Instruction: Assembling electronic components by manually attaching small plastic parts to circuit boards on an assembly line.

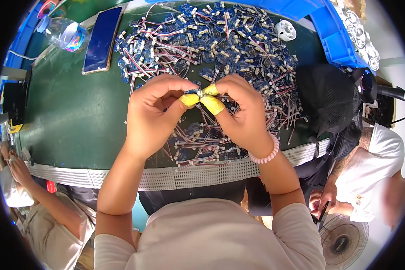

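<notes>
Both hands meet over the middle of the green table, pinching one small blue circuit board [193, 91] with a whitish connector. My left hand [154, 112] grips its left side between thumb and forefinger, the thumb wrapped in yellow tape. On the other side my right hand [241, 110] closes its yellow-taped thumb and forefinger on the connector end; a pink coil band circles that wrist. Fingertips cover much of the piece. Behind and beneath the hands spreads a heap of similar blue circuit boards [225, 38], many with thin red, white and dark wire leads [198, 146].
A dark phone [102, 40] and a clear bottle [66, 35] lie at the far left. Blue bins [335, 36] border the back right, near a white round part [285, 30]. A black cap [326, 96] sits right. White edging [184, 178] lines the front; people sit both sides.
</notes>
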{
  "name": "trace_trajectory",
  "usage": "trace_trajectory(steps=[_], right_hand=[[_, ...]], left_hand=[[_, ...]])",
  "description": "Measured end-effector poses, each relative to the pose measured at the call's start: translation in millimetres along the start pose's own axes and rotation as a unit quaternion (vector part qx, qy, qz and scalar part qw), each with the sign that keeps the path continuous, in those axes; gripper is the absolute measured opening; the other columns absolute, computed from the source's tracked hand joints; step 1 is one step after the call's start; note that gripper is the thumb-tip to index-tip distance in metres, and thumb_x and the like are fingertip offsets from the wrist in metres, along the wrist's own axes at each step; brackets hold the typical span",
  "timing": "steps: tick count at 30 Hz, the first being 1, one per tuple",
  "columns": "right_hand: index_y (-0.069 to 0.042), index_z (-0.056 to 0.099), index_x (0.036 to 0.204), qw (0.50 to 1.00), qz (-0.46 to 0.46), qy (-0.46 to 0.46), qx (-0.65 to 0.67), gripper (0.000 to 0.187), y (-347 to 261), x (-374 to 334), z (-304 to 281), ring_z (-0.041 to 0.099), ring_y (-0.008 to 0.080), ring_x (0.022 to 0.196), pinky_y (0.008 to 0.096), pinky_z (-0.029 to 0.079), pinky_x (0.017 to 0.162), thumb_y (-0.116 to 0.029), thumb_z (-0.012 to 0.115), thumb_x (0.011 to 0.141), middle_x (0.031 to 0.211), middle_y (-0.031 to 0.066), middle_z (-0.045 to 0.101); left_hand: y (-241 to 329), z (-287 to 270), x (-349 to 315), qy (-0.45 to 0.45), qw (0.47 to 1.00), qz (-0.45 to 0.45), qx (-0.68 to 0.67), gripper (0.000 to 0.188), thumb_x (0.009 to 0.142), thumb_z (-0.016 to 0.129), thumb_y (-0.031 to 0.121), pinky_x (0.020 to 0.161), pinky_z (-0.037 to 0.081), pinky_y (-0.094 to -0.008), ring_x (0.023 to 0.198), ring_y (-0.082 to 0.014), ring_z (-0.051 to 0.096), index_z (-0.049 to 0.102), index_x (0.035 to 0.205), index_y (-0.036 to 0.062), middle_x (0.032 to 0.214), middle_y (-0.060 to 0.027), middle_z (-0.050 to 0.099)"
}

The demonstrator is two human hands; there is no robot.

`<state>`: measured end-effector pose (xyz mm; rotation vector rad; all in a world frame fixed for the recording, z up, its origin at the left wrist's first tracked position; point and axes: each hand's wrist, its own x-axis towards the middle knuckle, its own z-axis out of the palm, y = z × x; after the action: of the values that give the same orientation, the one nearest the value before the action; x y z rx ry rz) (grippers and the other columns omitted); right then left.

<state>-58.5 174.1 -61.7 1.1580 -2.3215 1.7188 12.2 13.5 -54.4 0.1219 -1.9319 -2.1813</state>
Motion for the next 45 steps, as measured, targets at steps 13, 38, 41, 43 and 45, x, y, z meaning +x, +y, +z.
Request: trace_trajectory(steps=[13, 38, 41, 43, 45], right_hand=[[-0.004, 0.068, 0.088, 0.993, -0.118, -0.019, 0.012, 0.020, 2, 48, -10, 0.060, 0.0229, 0.079, 0.0320, 0.045, 0.072, -0.012, 0.074, 0.071, 0.084, 0.0076, 0.066], [0.000, 0.055, 0.101, 0.910, 0.222, -0.010, 0.350, 0.015, 15, -1, -15, 0.055, 0.0054, 0.074, 0.0182, 0.045, 0.061, -0.003, 0.059, 0.086, 0.088, 0.0035, 0.059], [0.000, 0.054, 0.102, 0.908, 0.231, -0.026, 0.349, 0.015, 11, -3, -7, 0.056, 0.0058, 0.075, 0.0191, 0.046, 0.061, -0.003, 0.057, 0.087, 0.089, 0.0028, 0.059], [0.000, 0.052, 0.103, 0.908, 0.205, -0.024, 0.365, 0.015, 14, -6, -4, 0.057, 0.0071, 0.076, 0.0197, 0.047, 0.064, -0.003, 0.055, 0.089, 0.090, 0.0030, 0.058], [0.000, 0.052, 0.103, 0.914, 0.203, -0.019, 0.352, 0.015, 9, -4, -6, 0.058, 0.0075, 0.077, 0.0202, 0.048, 0.065, -0.003, 0.054, 0.089, 0.090, 0.0034, 0.058]], left_hand=[[25, -18, 17, -0.024, 0.997, 0.077, -0.015, 0.021, 0.079, 0.062, -0.010, 0.070, 0.054, -0.0245, 0.078, -0.0127, 0.063, 0.063, 0.099, -0.0031, 0.091, -0.0093, 0.065], [-3, 8, 5, 0.030, 0.998, -0.016, 0.058, 0.020, 0.076, 0.060, -0.012, 0.071, 0.054, -0.0237, 0.090, -0.0136, 0.063, 0.062, 0.092, 0.0000, 0.098, -0.0079, 0.064], [-6, 9, 5, 0.009, 1.000, -0.006, -0.024, 0.022, 0.077, 0.059, -0.013, 0.079, 0.054, -0.0269, 0.097, -0.0174, 0.061, 0.063, 0.096, -0.0027, 0.104, -0.0122, 0.061], [-6, 10, 5, -0.030, 0.997, 0.056, -0.038, 0.023, 0.077, 0.062, -0.013, 0.084, 0.053, -0.0287, 0.098, -0.0203, 0.061, 0.064, 0.098, -0.0031, 0.112, -0.0160, 0.057], [-9, 9, 3, -0.035, 0.997, 0.046, -0.043, 0.023, 0.077, 0.062, -0.013, 0.085, 0.052, -0.0291, 0.099, -0.0203, 0.061, 0.064, 0.097, -0.0033, 0.112, -0.0159, 0.057]])
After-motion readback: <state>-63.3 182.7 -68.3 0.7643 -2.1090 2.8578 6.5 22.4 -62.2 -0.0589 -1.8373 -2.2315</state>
